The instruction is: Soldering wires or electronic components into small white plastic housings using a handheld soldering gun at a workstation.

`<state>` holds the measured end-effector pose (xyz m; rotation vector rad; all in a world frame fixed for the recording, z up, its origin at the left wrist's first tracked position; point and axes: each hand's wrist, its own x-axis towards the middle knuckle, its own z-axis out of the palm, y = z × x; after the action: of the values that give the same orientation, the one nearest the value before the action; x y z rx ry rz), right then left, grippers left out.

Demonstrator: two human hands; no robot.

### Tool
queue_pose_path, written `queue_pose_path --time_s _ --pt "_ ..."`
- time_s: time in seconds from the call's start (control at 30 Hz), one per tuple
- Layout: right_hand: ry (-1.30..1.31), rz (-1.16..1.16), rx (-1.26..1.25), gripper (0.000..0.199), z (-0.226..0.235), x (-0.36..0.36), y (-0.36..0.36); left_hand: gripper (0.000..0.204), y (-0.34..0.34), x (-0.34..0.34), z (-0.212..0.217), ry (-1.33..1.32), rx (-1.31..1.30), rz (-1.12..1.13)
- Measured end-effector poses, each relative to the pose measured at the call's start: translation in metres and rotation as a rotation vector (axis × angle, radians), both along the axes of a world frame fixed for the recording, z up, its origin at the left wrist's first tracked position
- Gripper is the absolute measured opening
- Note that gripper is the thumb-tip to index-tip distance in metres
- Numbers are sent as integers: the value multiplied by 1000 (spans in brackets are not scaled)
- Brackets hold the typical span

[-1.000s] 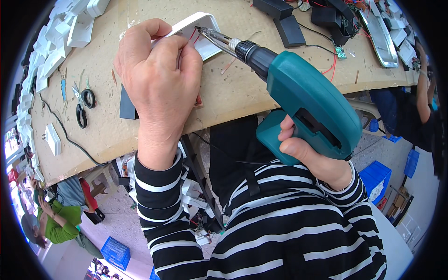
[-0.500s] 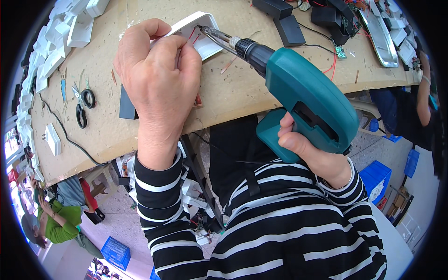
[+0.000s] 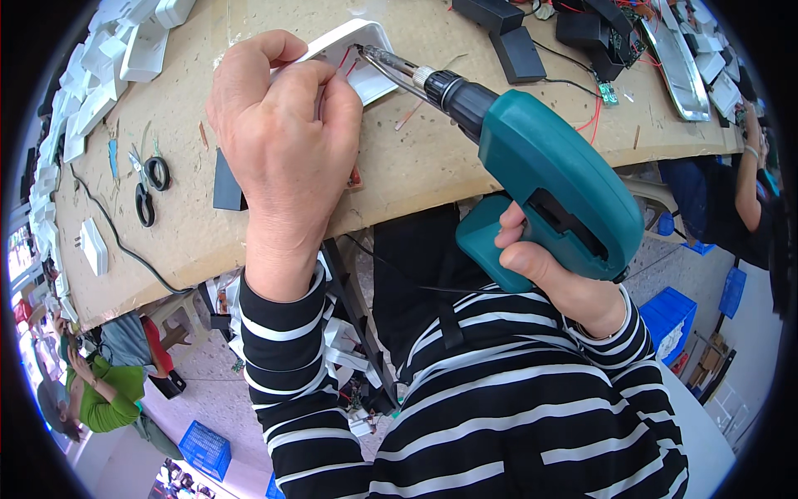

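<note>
My left hand (image 3: 283, 150) is closed over a white plastic casing (image 3: 366, 54) with thin red wires, pressing it onto the wooden bench (image 3: 416, 158). My right hand (image 3: 549, 274) grips the handle of a teal cordless screwdriver (image 3: 549, 187). The tool points up and left, and its metal bit (image 3: 386, 62) touches the casing just beyond my left fingers. Most of the casing is hidden under my left hand.
Black scissors (image 3: 148, 187) and a black cable lie at the left of the bench. White plastic parts (image 3: 100, 75) pile along the far left edge. Black boxes (image 3: 515, 50), a circuit board and a metal tray (image 3: 677, 58) sit at the far right. Other people work at both sides; blue crates stand on the floor.
The screwdriver's body has shifted slightly up toward the bench, its bit staying on the casing. My left hand has kept its hold.
</note>
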<state>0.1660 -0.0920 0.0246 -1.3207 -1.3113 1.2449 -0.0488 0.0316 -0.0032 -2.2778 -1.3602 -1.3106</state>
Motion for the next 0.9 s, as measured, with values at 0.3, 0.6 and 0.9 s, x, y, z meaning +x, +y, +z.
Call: queue_pose_path --time_s 0.3,0.6,0.9 --pt "19 -25 -66 41 2 -3 3 3 0 1 1 -5 -2 -1" --pt "23 -22 -135 45 4 -3 5 3 0 2 1 -10 -3 5" --pt "45 39 83 48 -6 -1 7 2 0 2 0 -19 -2 0"
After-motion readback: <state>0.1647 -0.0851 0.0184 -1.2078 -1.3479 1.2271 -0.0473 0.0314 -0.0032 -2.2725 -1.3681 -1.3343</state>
